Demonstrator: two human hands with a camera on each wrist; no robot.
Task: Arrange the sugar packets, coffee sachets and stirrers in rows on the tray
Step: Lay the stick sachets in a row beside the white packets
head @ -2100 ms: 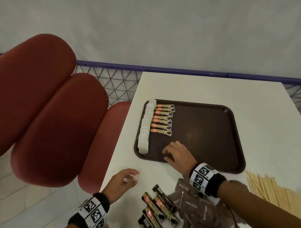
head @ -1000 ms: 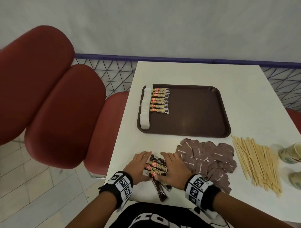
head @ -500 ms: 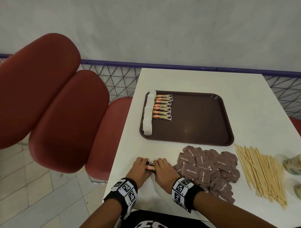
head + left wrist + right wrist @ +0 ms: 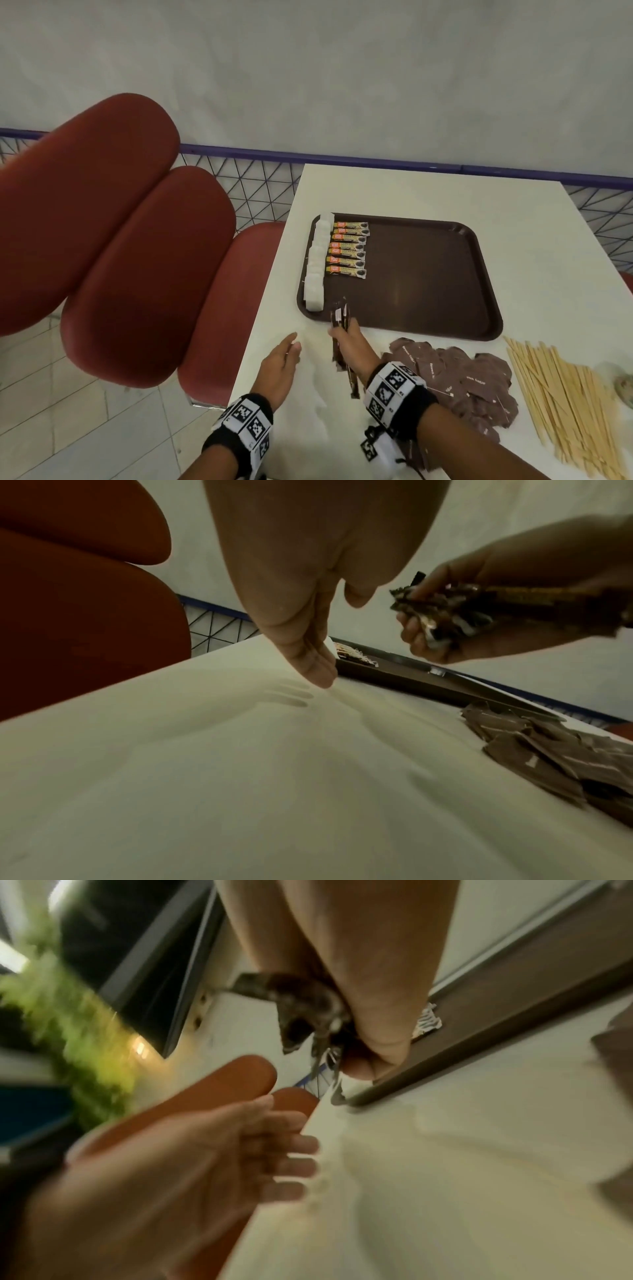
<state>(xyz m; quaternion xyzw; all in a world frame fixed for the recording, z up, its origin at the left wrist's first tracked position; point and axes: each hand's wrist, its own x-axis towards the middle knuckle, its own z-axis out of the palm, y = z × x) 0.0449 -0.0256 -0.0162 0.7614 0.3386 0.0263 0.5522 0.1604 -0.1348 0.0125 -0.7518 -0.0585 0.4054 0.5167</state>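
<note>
While white sugar packets (image 4: 315,274) and seven coffee sachets (image 4: 347,249) already sit in rows on the tray (image 4: 445,329), the right hand (image 4: 349,346) grips more sachets at its near edge—left hand (image 4: 279,368) relaxed, holding nothing. Brown sugar packets (image 4: 459,380) and stirrers (image 4: 565,394) remain on the table (image 4: 428,192).

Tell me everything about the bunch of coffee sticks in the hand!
The bundle of coffee sachets is several long, thin, dark brown packets with small orange and white labels, shiny like foil. The right hand grips them together around the middle, so the ends stick out both ways. The front ends reach over the near edge of the brown tray, near the white sugar packets. Their number is unclear.
</note>
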